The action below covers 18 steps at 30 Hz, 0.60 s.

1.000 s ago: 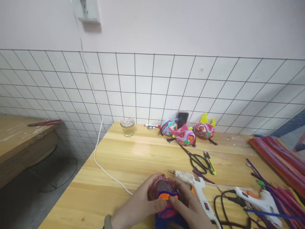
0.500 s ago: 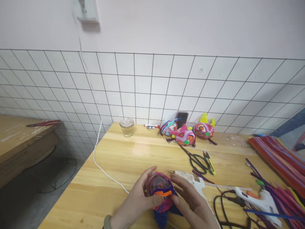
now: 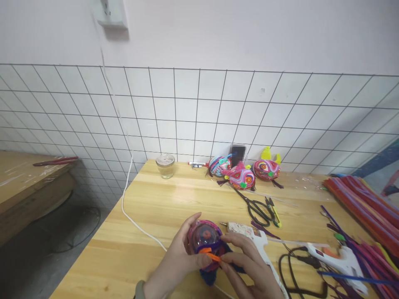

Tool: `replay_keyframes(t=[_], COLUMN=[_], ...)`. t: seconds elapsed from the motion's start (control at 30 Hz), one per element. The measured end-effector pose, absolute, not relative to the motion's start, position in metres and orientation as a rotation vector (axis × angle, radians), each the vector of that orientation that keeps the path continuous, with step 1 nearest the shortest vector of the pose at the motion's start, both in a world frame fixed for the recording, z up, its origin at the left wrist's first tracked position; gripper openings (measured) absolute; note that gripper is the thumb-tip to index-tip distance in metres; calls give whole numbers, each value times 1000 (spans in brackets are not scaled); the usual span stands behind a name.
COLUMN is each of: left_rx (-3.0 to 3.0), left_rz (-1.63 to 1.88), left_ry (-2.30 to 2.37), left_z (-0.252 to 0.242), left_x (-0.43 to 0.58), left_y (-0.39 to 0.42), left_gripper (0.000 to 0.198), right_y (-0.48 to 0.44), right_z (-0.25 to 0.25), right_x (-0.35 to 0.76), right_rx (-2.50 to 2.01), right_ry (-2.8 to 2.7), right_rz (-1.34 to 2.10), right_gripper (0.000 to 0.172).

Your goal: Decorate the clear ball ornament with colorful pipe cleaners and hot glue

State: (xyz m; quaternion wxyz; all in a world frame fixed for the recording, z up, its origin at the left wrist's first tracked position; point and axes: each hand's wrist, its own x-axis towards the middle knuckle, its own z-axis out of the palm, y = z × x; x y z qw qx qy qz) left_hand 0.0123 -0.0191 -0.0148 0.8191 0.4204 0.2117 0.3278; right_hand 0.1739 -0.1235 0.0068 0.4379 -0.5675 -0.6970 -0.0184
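Head view, left hand [image 3: 183, 255] cupping ball [image 3: 204, 234], right hand [image 3: 252, 262] pinching orange strip [image 3: 213, 256] by its end, glue gun [image 3: 245, 229] just beyond the right fingers, scissors [image 3: 249, 202] farther out.

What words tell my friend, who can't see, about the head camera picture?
A person's left hand holds a round pink and purple craft with a clear dome, while the right hand touches its orange strip. White glue guns, black scissors and three colourful crafts lie on the wooden table.

Pale wooden tabletop [image 3: 124, 257] beneath fingers [image 3: 241, 243]; beyond them, dark-lined white tiled wall [image 3: 162, 112], plain pale upper wall [image 3: 199, 33]. Far left of fingers: brown table [image 3: 28, 178], shadowed grey floor [image 3: 81, 232].
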Motion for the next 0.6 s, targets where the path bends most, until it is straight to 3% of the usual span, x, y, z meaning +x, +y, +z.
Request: replay_keyframes(t=[0.33,0.6], left_rx=[877,895], left_rz=[833,898], left_ry=[472,504], left_z=[-11,-9], left_x=[13,11], left_y=[-20,-17], left_gripper=[90,92], right_y=[-121,-121], right_z=[17,14], right_x=[164,152], right_rx=[-1249,-1197], right_ry=[-1750,-1650], right_rz=[-31,83], right_gripper=[25,23])
